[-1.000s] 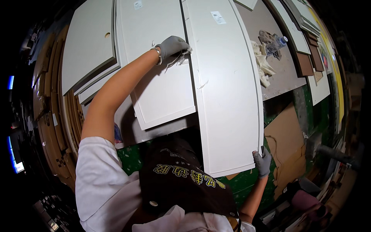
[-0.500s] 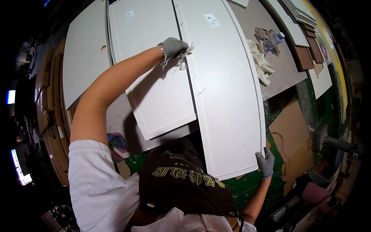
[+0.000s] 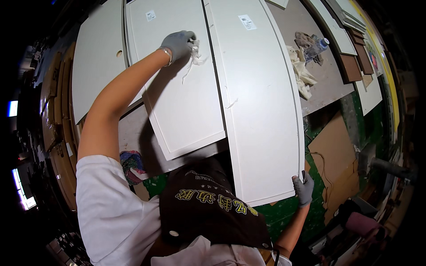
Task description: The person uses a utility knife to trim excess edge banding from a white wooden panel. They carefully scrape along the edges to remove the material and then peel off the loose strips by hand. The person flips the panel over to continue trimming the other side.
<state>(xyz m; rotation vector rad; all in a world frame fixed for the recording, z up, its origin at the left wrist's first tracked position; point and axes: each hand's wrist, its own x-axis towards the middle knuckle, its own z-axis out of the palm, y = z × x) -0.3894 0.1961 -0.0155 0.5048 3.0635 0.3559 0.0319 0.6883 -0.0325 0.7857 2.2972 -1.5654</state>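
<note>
My left hand (image 3: 178, 45), in a grey glove, is closed on a wad of thin white shreds (image 3: 195, 56). One strand hangs from it over the left white panel (image 3: 186, 111). Beside that lies a longer white panel (image 3: 266, 115), a narrow dark gap between them. At its near right corner, my right hand (image 3: 304, 190), also gloved in grey, is closed around a small dark tool (image 3: 304, 176) whose kind I cannot make out. A loose white shred (image 3: 231, 104) rests on the long panel near its left edge.
A third white panel (image 3: 100, 62) with a round hole stands at the left. On the grey table (image 3: 330, 86) to the right are cream cloth (image 3: 301, 75) and a clear plastic bottle (image 3: 317, 48). A cardboard sheet (image 3: 333, 150) lies on the green floor.
My left hand has moved left and slightly away from me, from the gap onto the left panel, carrying the white shreds. My right hand has hardly moved at the corner.
</note>
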